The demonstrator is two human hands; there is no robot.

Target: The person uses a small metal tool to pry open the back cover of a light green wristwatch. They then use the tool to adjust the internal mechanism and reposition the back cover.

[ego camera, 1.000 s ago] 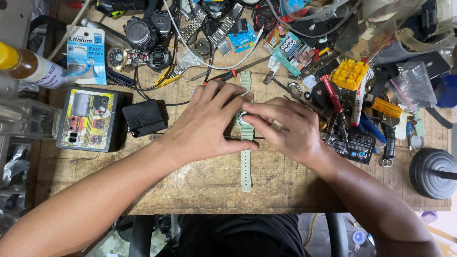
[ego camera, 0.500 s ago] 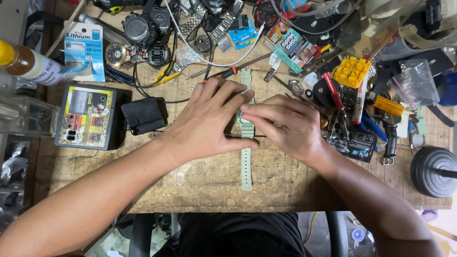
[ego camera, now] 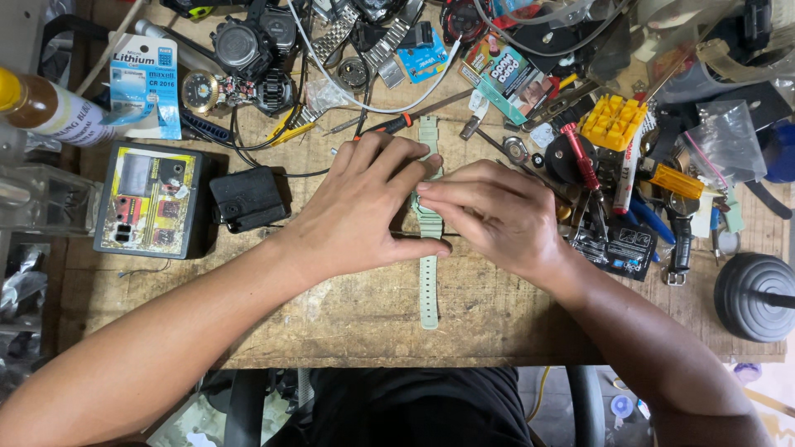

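**Q:** At the lower edge of the frame, what lies nearest the viewer?

**A:** Two bare forearms rise from the lower corners over a worn wooden workbench [ego camera: 348, 323]. The free tail of a pale green rubber watch strap [ego camera: 428, 285] points down toward the bench's near edge, just below centre.

**Q:** How do the hands stand at centre frame?

**A:** The left hand [ego camera: 360, 211] and the right hand [ego camera: 497, 217] meet over the middle of the strap, covering the watch body. Left fingers lie close together, resting on the strap's upper part, thumb laid across it below. Right fingers are curled and narrow, tips pressed on the same spot; whether they pinch a small part cannot be told.

**Q:** What flanks the hands?

**A:** At centre left sit a small black rectangular box [ego camera: 247, 199] and, further left, a grey tester unit with a yellow panel [ego camera: 149, 201]. At centre right lies a red-handled tool [ego camera: 582, 161]; at the far right edge, a round black rubber blower [ego camera: 755, 295].

**Q:** And in the upper frame?

**A:** The strap's other end shows above the fingers. Beyond it are a yellow plastic toothed block [ego camera: 613, 122] at upper right, black digital watches [ego camera: 252, 50] at upper left, and a blue battery card [ego camera: 145, 83] beside them.
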